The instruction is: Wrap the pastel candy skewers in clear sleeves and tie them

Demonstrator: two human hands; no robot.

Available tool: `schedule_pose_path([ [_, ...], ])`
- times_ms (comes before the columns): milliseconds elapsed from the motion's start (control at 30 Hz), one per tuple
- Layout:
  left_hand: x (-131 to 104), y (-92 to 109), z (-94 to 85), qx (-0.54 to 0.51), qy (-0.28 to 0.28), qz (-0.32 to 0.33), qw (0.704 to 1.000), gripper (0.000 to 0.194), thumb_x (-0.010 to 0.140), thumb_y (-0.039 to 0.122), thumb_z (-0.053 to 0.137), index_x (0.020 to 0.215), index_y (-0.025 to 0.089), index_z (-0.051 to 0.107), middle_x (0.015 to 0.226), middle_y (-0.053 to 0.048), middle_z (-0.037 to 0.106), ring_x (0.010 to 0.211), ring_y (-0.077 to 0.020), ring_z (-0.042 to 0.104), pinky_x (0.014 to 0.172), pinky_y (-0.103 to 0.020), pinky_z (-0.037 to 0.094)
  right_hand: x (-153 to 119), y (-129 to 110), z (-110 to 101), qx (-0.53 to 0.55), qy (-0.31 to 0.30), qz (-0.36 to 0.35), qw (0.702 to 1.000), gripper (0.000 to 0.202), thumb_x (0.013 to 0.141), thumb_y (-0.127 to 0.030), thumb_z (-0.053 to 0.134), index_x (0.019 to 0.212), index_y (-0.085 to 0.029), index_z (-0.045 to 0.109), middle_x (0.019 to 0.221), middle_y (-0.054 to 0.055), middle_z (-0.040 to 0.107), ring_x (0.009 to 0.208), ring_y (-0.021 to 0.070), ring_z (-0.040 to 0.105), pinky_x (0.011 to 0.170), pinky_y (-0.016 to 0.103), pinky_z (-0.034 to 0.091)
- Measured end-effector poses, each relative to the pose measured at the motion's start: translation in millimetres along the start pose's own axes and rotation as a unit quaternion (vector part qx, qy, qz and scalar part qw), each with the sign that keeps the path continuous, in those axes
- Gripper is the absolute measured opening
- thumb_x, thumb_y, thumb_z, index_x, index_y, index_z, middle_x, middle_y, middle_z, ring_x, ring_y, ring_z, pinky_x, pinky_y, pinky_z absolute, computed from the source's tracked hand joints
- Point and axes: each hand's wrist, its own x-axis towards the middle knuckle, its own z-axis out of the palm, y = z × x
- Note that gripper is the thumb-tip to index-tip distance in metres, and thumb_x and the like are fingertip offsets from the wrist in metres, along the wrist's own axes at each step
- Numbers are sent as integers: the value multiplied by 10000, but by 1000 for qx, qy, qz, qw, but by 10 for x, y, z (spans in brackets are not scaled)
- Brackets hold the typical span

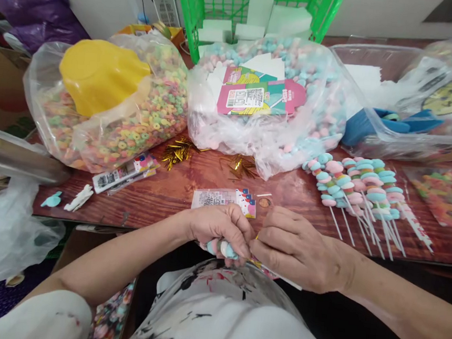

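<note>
Near the table's front edge, my left hand (223,227) is closed around a candy skewer (224,248) with pale blue, pink and white pieces. My right hand (302,247) meets it at the fingertips, pinching at the skewer's lower end, where a bit of yellow and printed wrapper shows. A white stick (293,284) sticks out below the right hand. The fingers hide exactly what the right hand grips. Just beyond my hands lie flat printed wrappers (223,198). To the right, a pile of candy skewers (375,188) rests with its sticks toward me.
Behind stand a bag of candy rings (135,124) with a yellow bowl (100,74), a bag of pink and blue candy (314,108), a green crate (187,18) and a clear bin (411,137). Gold tinsel ties (177,152) and more wrappers (125,173) lie on the table (160,200).
</note>
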Motion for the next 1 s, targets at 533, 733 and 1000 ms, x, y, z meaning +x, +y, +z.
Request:
schedule_pose_path([
  [533,37,224,333,539,416,323,657,366,720,70,536,1074,164,550,1037,-105,595,1020,-261,521,923,-442,407,120,444,156,-230,-116,256,932,156,799,-63,461,789,-137,597,759,114,605,747,231,492,614,339,318],
  [733,206,150,133,-81,256,425,864,276,692,127,592,937,193,482,733,16,620,677,-130,590,696,-258,453,178,214,263,-8,180,394,901,193,869,-124,376,727,-179,495,639,7,525,591,129,456,578,262,323],
  [1000,80,188,100,-224,222,448,836,108,821,233,561,920,205,593,572,47,563,671,-152,628,756,-307,481,-4,40,355,119,146,353,917,167,831,-108,428,687,-189,454,625,-17,490,586,115,439,572,244,327],
])
